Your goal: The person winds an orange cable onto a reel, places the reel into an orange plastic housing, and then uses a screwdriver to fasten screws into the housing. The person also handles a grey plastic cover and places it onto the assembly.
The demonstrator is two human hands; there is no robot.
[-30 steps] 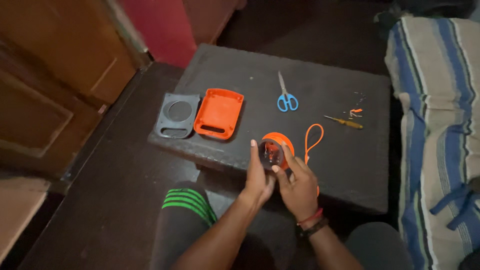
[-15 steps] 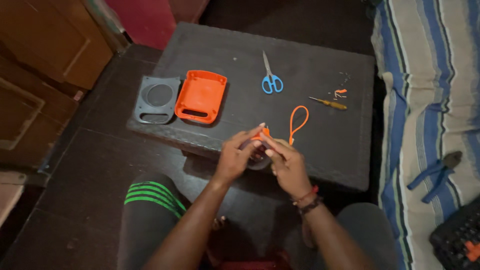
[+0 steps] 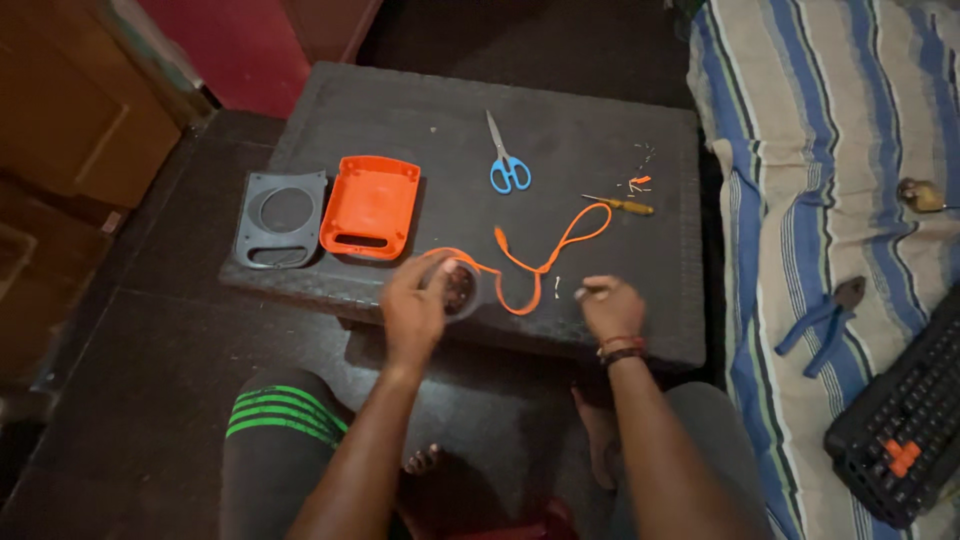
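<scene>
I see the round reel [image 3: 458, 290] at the near edge of the dark surface [image 3: 590, 100], clamped in my left hand [image 3: 415, 310], fingers curled round its rim. Its orange cord [image 3: 545, 262] snakes away from the reel toward my right hand [image 3: 612, 305], whose fingers pinch together on the cord's thin end. Beyond the reel lie an orange cover [image 3: 370, 205], a grey plate [image 3: 280, 215], blue scissors [image 3: 505, 165] and a screwdriver [image 3: 620, 205]. A striped bed [image 3: 820, 150] flanks the surface.
</scene>
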